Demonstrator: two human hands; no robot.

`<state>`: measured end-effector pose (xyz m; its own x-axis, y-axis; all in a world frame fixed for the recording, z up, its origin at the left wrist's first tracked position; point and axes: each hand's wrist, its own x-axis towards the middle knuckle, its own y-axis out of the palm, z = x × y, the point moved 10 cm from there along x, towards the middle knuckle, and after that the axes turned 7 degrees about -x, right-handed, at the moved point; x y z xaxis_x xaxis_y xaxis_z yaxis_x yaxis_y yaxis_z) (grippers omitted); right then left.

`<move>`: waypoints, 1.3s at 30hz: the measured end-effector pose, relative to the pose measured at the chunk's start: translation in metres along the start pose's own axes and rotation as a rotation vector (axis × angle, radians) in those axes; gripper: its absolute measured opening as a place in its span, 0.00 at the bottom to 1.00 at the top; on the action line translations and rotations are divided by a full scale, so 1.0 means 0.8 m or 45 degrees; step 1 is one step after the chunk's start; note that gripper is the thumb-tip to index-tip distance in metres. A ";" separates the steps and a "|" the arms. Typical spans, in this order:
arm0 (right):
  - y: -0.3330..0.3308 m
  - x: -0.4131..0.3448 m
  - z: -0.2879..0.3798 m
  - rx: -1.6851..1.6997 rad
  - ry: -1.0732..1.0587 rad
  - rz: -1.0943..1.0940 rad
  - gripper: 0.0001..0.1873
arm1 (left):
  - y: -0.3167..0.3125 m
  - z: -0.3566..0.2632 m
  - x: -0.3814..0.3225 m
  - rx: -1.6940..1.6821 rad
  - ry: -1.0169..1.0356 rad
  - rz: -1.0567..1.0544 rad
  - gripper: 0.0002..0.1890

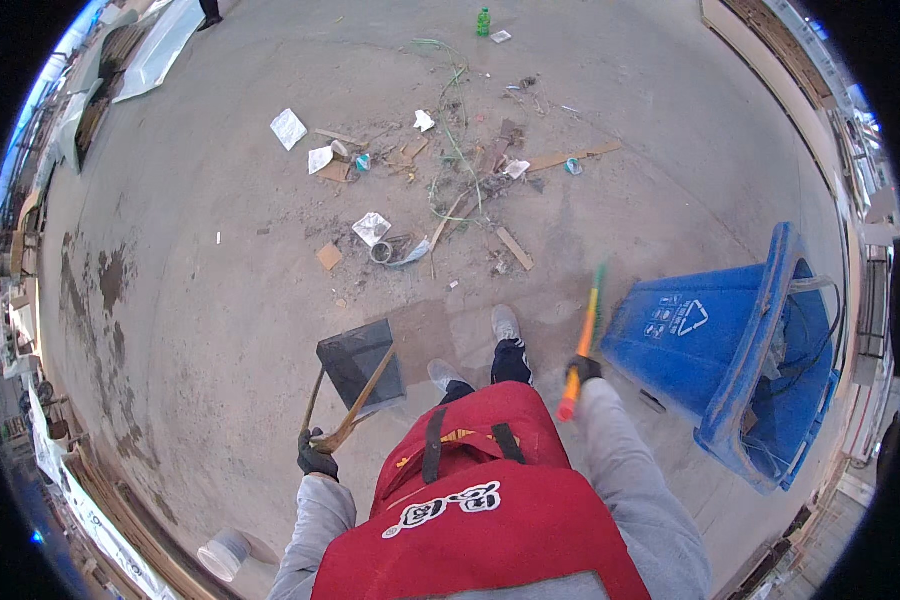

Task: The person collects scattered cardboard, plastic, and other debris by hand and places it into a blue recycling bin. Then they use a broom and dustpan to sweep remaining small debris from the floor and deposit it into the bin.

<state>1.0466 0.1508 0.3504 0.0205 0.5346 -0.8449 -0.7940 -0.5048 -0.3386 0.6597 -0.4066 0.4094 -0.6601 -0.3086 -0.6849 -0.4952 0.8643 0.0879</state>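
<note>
My left hand, in a dark glove, grips the handle of a dustpan with a dark metal or plastic pan. The pan is in front of my left side; I cannot tell whether it touches the floor. My right hand, also gloved, is closed around the orange handle of a hand broom. Its green bristles point forward and look blurred. Ahead of my shoes lies scattered rubbish: wood strips, crumpled white paper, cardboard pieces, a roll of tape, green strapping and loose dirt.
A blue wheeled bin lies on its side at my right, with debris inside. A green bottle stands far ahead. A white bucket is behind at left. Stacked boards line the right edge. Another person's leg shows at upper left.
</note>
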 end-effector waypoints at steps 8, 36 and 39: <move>0.209 -0.069 0.115 0.498 -0.183 0.624 0.08 | -0.014 -0.017 0.004 0.132 0.035 0.005 0.13; 0.189 -0.212 0.213 0.315 0.343 1.109 0.17 | -0.087 0.035 -0.030 -0.113 0.098 -0.347 0.16; 0.089 -0.215 0.223 -0.041 0.076 1.103 0.07 | -0.103 0.052 -0.054 -0.169 0.122 -0.428 0.15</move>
<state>0.8781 0.1439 0.5453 -0.5507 -0.0833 -0.8305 -0.5270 -0.7370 0.4233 0.7526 -0.4483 0.4018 -0.4951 -0.6076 -0.6210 -0.7579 0.6515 -0.0331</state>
